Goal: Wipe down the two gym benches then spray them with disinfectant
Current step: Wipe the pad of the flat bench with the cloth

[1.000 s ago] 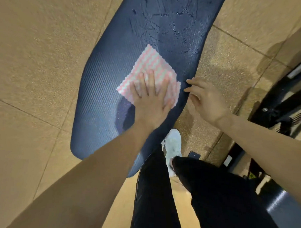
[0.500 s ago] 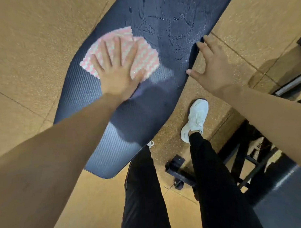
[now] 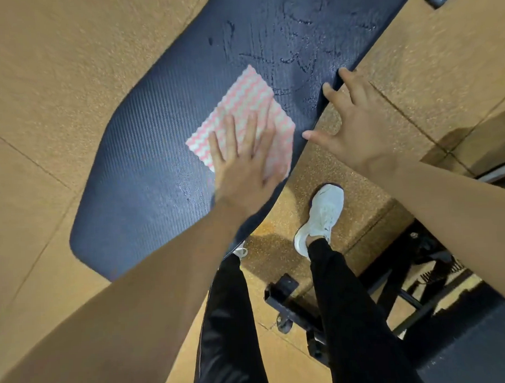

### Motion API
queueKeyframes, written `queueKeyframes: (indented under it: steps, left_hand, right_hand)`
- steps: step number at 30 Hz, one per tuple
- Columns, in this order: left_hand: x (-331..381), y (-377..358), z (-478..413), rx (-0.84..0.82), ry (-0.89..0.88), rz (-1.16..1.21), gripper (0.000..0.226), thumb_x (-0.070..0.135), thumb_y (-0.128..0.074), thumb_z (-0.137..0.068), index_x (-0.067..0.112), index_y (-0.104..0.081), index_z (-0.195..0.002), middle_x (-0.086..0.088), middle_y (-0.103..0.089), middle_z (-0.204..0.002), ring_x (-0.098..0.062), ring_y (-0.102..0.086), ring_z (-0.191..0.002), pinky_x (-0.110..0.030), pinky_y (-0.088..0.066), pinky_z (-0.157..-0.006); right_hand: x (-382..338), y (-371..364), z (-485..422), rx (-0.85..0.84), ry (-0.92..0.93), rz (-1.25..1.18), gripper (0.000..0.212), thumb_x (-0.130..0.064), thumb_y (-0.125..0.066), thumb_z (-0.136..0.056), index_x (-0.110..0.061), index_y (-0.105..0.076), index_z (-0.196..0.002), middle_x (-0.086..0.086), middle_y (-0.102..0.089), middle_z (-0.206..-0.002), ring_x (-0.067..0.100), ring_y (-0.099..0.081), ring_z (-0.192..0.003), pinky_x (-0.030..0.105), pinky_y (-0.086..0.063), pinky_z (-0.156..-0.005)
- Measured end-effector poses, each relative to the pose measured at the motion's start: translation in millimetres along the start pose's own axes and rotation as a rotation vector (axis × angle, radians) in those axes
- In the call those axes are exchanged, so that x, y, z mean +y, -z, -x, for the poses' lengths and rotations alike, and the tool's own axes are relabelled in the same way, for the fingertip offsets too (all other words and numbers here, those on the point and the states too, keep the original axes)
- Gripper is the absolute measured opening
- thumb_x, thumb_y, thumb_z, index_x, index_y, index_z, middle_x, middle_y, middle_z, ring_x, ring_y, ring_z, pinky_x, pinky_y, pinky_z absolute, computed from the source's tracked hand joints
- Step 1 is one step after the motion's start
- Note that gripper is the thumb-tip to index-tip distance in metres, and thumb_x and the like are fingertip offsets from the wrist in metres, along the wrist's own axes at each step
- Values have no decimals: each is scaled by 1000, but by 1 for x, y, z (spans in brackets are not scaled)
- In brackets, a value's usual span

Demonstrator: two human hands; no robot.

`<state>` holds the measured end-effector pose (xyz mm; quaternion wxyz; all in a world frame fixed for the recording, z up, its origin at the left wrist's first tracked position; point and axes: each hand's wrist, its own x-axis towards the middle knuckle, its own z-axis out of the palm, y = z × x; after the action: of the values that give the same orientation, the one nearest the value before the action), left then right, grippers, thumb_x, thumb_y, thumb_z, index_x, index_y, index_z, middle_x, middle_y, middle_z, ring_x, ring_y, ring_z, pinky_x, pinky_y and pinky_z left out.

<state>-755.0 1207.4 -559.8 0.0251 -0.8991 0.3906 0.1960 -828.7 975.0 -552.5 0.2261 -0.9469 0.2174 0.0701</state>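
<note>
While left hand [image 3: 242, 174] presses pink cloth [image 3: 244, 105] flat-fingered on bench pad [image 3: 147, 166], right hand [image 3: 358, 133] touches pad edge, fingers spread

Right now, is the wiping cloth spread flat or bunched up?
Spread flat: the cloth lies open on the bench pad, its corners showing, pressed under the straight fingers of the left hand.

Bare bench pad [image 3: 147, 172] left of and beyond the cloth [image 3: 251, 105]; right hand [image 3: 355, 130] at its right edge.
</note>
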Motion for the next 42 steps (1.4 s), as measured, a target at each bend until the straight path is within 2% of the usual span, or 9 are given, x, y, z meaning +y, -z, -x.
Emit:
queueKeyframes:
  steps: [5,9,12,16,21,25,31,36,42]
  left_hand:
    - [34,-20,45,-93,-156,-38,75,68,-24,-103,34,3,-164,-7,18,-170,-47,19,-153,-71,-1,-119]
    - [18,-19,35,-95,-231,-82,70,62,-27,-105,37,1,-163,-6,12,-171,-48,10,-155,-74,-4,-117]
    - [3,-4,3,-96,-213,-75,71,70,-22,-101,42,-1,-162,-6,7,-172,-50,8,-154,-79,-2,-114]
    - [-21,18,-63,-21,40,-21,73,72,-24,-98,43,-2,-162,-7,5,-173,-50,7,-154,-79,0,-114]
    - [-57,53,-142,26,358,121,78,75,-19,-97,38,3,-162,-6,9,-172,-47,10,-155,-77,5,-115]
    - [-58,65,-167,15,491,162,79,75,-14,-97,36,7,-162,-8,13,-172,-46,14,-154,-77,5,-115]
    - [8,47,-139,6,261,75,73,67,-19,-99,37,4,-162,-8,9,-172,-46,10,-155,-75,2,-117]
    - [77,28,-102,-83,133,33,78,69,-22,-98,37,10,-161,-8,18,-171,-42,20,-154,-74,6,-117]
    - [69,28,-98,-81,66,79,75,69,-28,-101,39,3,-162,-6,14,-172,-38,16,-156,-76,0,-116]
  right_hand:
    - [6,4,-9,28,42,-28,76,-62,-68,-83,-13,-56,-140,16,-33,-161,37,-23,-152,59,-26,-119]
    - [7,9,-14,38,59,-32,65,-55,-72,-83,-11,-61,-130,18,-43,-152,39,-31,-147,60,-30,-116]
    - [6,16,-21,42,34,-27,56,-45,-74,-86,-12,-58,-129,15,-47,-145,35,-39,-138,55,-35,-112]
    - [16,26,-28,77,-66,-93,71,-42,-74,-86,-12,-45,-144,13,-35,-155,33,-36,-142,49,-35,-116]
    - [36,42,-51,27,-159,-94,93,-56,-69,-88,-12,-26,-159,9,-12,-169,30,-15,-155,49,-19,-125]
    - [44,46,-62,-19,-141,-35,95,-61,-68,-86,-15,-28,-159,9,-13,-169,29,-11,-156,50,-16,-126]
    - [50,54,-74,-12,-74,2,93,-63,-75,-77,-6,-49,-145,22,-35,-156,38,-25,-151,55,-27,-121]
    - [52,64,-80,-45,-38,34,85,-57,-83,-73,-5,-57,-134,24,-45,-143,41,-35,-144,55,-37,-114]
    - [53,79,-86,-91,16,138,73,-48,-81,-79,-6,-60,-134,23,-49,-136,43,-41,-136,55,-35,-115]
